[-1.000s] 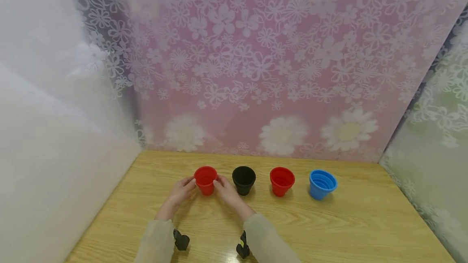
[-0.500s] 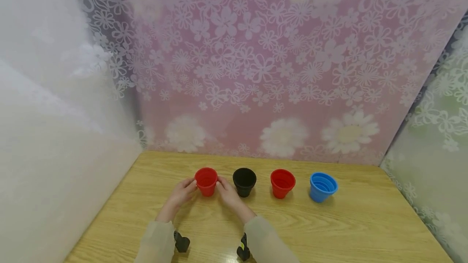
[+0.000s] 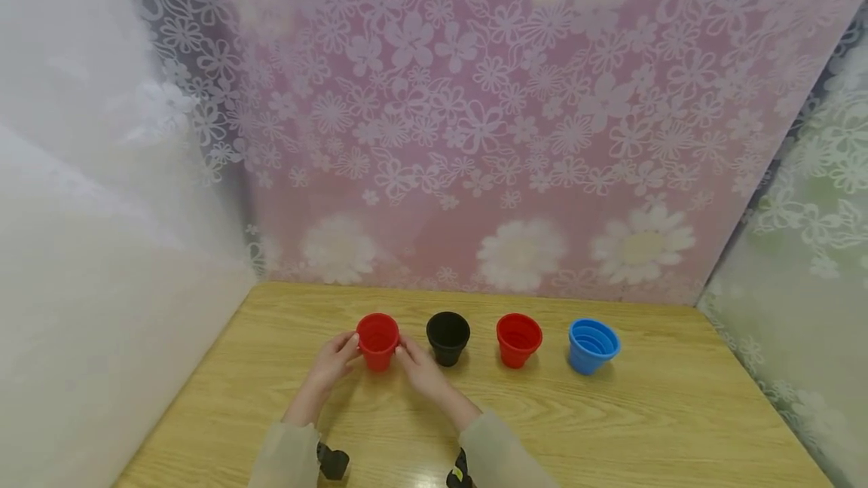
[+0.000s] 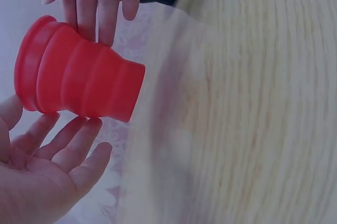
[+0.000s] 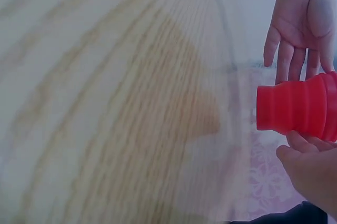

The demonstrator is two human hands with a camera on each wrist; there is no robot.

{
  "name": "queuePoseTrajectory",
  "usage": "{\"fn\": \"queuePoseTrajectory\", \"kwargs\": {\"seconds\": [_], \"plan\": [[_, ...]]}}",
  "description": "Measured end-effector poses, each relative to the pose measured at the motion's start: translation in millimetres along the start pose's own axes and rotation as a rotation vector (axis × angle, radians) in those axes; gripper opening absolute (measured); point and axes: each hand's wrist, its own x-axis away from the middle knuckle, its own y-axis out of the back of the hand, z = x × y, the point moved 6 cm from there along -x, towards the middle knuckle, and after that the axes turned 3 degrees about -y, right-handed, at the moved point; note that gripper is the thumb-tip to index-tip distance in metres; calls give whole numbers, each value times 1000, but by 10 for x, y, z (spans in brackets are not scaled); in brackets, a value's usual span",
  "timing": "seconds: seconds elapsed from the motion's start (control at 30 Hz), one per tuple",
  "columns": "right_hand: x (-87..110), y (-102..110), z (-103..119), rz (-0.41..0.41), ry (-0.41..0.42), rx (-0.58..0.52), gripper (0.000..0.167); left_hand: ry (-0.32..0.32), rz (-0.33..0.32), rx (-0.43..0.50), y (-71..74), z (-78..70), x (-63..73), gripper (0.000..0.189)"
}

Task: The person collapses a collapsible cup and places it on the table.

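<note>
A red collapsible cup (image 3: 377, 341) with stepped sides is upright between my two hands at the left end of a row of cups. My left hand (image 3: 332, 362) holds its left side; in the left wrist view its thumb is by the rim and its fingertips touch the wall. My right hand (image 3: 422, 370) holds the opposite side, fingers along the red wall (image 5: 292, 107) in the right wrist view. Whether the cup's base touches the table cannot be told. Nearest to the right hand stands a black cup (image 3: 447, 339).
Further right on the wooden table (image 3: 610, 428) stand a second red cup (image 3: 518, 341) and a blue cup (image 3: 593, 346). A pink flowered curtain (image 3: 475, 134) hangs behind the table, with pale sheets on both sides.
Both hands have brought the held red cup slightly towards me. The black, second red and blue cups stay in their places, and the head view shifts a little.
</note>
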Motion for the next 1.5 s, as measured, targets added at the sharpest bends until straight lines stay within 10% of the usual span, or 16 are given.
{"fn": "queuePoseTrajectory", "kwargs": {"seconds": [0.47, 1.0, 1.5], "plan": [[526, 289, 256, -59, 14, -231, 40, -158, -6, 14, -315, -397, 375, 42], [1163, 855, 196, -346, -60, -198, 34, -292, 269, 16, -995, -569, 770, 37], [1216, 999, 231, -256, -48, -181, 42, -289, 289, 83, -1107, -714, 822, 35]]}}
